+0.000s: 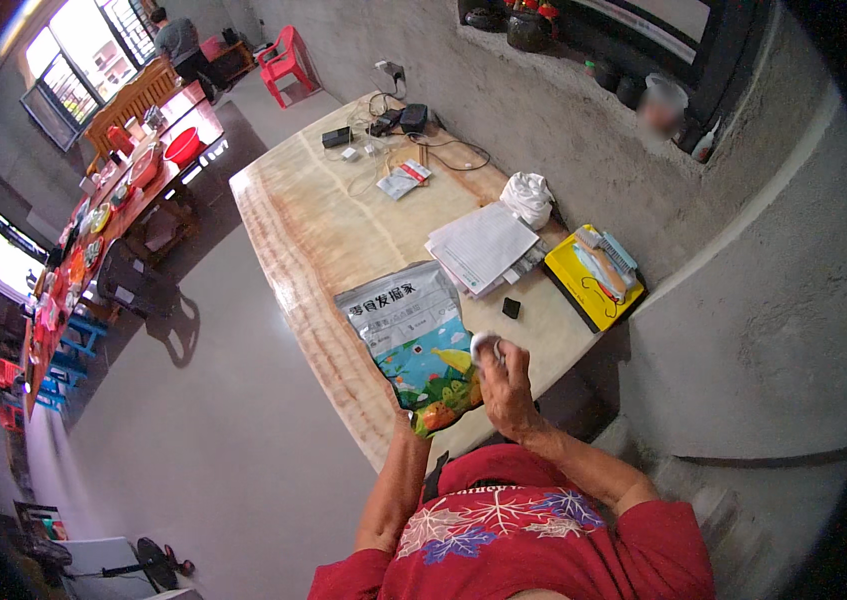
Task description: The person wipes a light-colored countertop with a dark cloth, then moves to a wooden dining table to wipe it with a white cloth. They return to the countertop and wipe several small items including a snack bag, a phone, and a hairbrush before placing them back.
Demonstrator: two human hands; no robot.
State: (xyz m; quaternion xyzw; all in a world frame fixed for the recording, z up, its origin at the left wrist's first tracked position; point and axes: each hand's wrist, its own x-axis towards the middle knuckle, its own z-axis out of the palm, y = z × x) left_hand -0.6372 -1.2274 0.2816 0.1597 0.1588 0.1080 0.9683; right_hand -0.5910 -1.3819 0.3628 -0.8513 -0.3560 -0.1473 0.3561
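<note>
A large snack bag (pixel 418 345), grey at the top with a colourful cartoon landscape below, slants over the near part of the marbled table (pixel 323 240). My left hand (pixel 411 424) reaches behind its lower left corner and holds it; the fingers are hidden by the bag. At the bag's right edge, my right hand (pixel 509 395) is closed around a small white rounded thing (pixel 486 348), whose kind I cannot make out. Just beyond that hand lies a small black square piece (pixel 511 308).
Printed papers (pixel 483 248) and a white plastic bag (pixel 527 200) lie farther off, beside a yellow box (pixel 595 285) of small items. Chargers and cables (pixel 388 125) crowd the far end. A grey wall (pixel 563 130) borders the right. A person (pixel 179 45) stands far left.
</note>
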